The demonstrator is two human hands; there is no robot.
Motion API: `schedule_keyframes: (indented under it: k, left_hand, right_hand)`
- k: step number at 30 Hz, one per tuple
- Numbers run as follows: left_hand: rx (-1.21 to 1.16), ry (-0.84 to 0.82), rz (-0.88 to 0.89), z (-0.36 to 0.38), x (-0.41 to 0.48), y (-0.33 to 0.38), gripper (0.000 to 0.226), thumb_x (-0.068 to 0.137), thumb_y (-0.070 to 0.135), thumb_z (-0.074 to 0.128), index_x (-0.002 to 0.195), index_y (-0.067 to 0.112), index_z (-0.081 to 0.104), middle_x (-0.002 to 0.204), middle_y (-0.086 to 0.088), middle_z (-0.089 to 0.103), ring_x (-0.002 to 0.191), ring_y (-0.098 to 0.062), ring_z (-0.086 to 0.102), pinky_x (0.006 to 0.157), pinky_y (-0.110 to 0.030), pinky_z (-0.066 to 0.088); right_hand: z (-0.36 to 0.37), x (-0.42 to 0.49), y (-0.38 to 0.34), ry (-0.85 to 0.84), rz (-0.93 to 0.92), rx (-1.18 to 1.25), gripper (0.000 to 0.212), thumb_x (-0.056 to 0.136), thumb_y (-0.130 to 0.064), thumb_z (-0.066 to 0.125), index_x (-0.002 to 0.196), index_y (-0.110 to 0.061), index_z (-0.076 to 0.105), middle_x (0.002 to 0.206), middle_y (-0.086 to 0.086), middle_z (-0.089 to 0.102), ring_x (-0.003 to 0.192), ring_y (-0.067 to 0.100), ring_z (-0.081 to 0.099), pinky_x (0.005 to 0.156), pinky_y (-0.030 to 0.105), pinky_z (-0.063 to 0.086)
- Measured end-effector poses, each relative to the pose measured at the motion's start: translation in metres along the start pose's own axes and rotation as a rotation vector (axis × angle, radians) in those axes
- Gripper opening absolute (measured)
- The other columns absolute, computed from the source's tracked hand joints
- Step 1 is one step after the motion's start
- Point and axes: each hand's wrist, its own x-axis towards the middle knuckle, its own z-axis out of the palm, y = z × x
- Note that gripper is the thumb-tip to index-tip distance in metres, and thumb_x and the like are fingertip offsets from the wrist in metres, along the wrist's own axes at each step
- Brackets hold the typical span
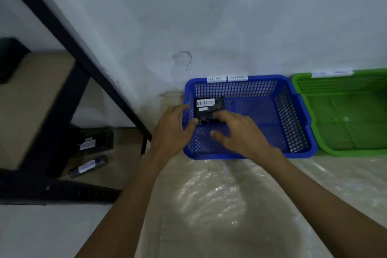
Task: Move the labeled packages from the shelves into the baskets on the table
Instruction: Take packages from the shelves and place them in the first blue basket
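- Right grip (236,134) hovers over the blue basket (263,78): fingers stretched, tips resting on the near edge of the black package (209,111), thumb spread apart and clasping nothing.
- Left grip (173,128) sits at the blue basket's left wall: fingers loose and straight along the rim, thumb tip touching the package's near-left corner, no clasp visible.
- Black package lies flat inside the blue basket, far-left corner, white "RETURN" label up.
- Blue basket's far rim carries two tags (226,78): "RETURN", "OVERDUE".
- Green basket (356,152) sits just right of the blue basket; its tags are blurred.
- Left of the blue basket: black shelf frame (62,33), with a dark labeled package (94,143) and a second package (88,166) on a lower shelf.
- Desk (209,205) under the blue basket, covered in a glossy sheet.
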Motion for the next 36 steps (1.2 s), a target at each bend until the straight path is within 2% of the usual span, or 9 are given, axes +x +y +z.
schedule_keyframes:
  k: [7, 11, 17, 19, 21, 23, 27, 32, 36]
  left_hand:
    - [-0.065, 0.124, 0.077, -0.058, -0.128, 0.044, 0.043, 0.085, 0.03, 0.07, 0.124, 0.017, 0.06, 0.116, 0.01, 0.06, 0.101, -0.007, 0.056, 0.081, -0.017, 0.041]
    - [-0.076, 0.186, 0.109, -0.1, -0.213, 0.063, 0.049, 0.082, 0.039, 0.069, 0.124, 0.016, 0.06, 0.119, 0.008, 0.06, 0.105, -0.008, 0.057, 0.091, -0.027, 0.048]
    - [-0.033, 0.278, 0.108, -0.192, -0.319, 0.076, 0.053, 0.079, 0.048, 0.061, 0.124, 0.021, 0.06, 0.117, 0.007, 0.061, 0.107, -0.009, 0.057, 0.092, -0.028, 0.049]
    - [-0.02, 0.308, 0.112, -0.222, -0.347, 0.073, 0.048, 0.082, 0.046, 0.065, 0.125, 0.024, 0.059, 0.115, 0.01, 0.06, 0.107, -0.004, 0.056, 0.091, -0.022, 0.048]
    - [0.003, 0.35, 0.13, -0.253, -0.376, 0.07, 0.043, 0.085, 0.038, 0.069, 0.124, 0.024, 0.06, 0.113, 0.009, 0.061, 0.1, 0.003, 0.055, 0.082, -0.006, 0.042]
    - [0.004, 0.377, 0.155, -0.284, -0.406, 0.066, 0.041, 0.085, 0.034, 0.069, 0.124, 0.025, 0.059, 0.116, 0.009, 0.06, 0.101, 0.004, 0.054, 0.076, -0.001, 0.041]
    - [0.015, 0.423, 0.222, -0.349, -0.474, 0.04, 0.043, 0.085, 0.041, 0.065, 0.126, 0.031, 0.056, 0.121, 0.016, 0.057, 0.112, 0.001, 0.051, 0.091, -0.019, 0.045]
    - [0.086, 0.495, 0.274, -0.433, -0.541, -0.001, 0.042, 0.085, 0.041, 0.065, 0.125, 0.033, 0.055, 0.117, 0.022, 0.052, 0.113, 0.004, 0.049, 0.09, -0.017, 0.044]
    - [0.117, 0.541, 0.279, -0.501, -0.563, -0.02, 0.038, 0.085, 0.039, 0.066, 0.122, 0.034, 0.056, 0.116, 0.019, 0.055, 0.109, 0.004, 0.051, 0.094, -0.025, 0.047]
  right_hand:
    - [-0.037, -0.114, -0.065, 0.016, -0.114, 0.019, 0.055, 0.084, -0.046, 0.061, 0.132, -0.025, 0.045, 0.128, -0.001, 0.058, 0.119, 0.021, 0.051, 0.094, 0.036, 0.039]
    - [-0.061, -0.18, -0.114, 0.107, -0.185, 0.04, 0.058, 0.083, -0.045, 0.064, 0.134, -0.024, 0.044, 0.132, -0.004, 0.055, 0.122, 0.019, 0.049, 0.095, 0.031, 0.034]
    - [-0.096, -0.253, -0.208, 0.141, -0.282, 0.095, 0.058, 0.081, -0.047, 0.065, 0.132, -0.026, 0.046, 0.126, -0.004, 0.059, 0.118, 0.016, 0.053, 0.098, 0.035, 0.04]
    - [-0.102, -0.271, -0.24, 0.174, -0.326, 0.094, 0.059, 0.081, -0.047, 0.066, 0.132, -0.026, 0.046, 0.126, -0.004, 0.059, 0.118, 0.015, 0.053, 0.098, 0.038, 0.041]
    - [-0.106, -0.291, -0.275, 0.197, -0.343, 0.105, 0.06, 0.08, -0.05, 0.065, 0.132, -0.026, 0.046, 0.126, -0.005, 0.058, 0.118, 0.014, 0.053, 0.099, 0.039, 0.041]
    - [-0.107, -0.31, -0.312, 0.224, -0.358, 0.114, 0.062, 0.078, -0.057, 0.06, 0.131, -0.028, 0.047, 0.124, -0.006, 0.059, 0.116, 0.015, 0.055, 0.097, 0.041, 0.043]
    - [-0.099, -0.345, -0.395, 0.266, -0.404, 0.13, 0.061, 0.078, -0.058, 0.06, 0.13, -0.031, 0.045, 0.124, -0.006, 0.059, 0.115, 0.015, 0.054, 0.095, 0.041, 0.045]
    - [-0.079, -0.376, -0.497, 0.295, -0.424, 0.102, 0.062, 0.08, -0.052, 0.063, 0.134, -0.031, 0.041, 0.13, -0.007, 0.054, 0.118, 0.01, 0.049, 0.097, 0.027, 0.035]
    - [-0.08, -0.382, -0.567, 0.285, -0.442, 0.119, 0.062, 0.08, -0.055, 0.062, 0.133, -0.029, 0.043, 0.132, -0.006, 0.052, 0.118, 0.007, 0.046, 0.101, 0.032, 0.038]
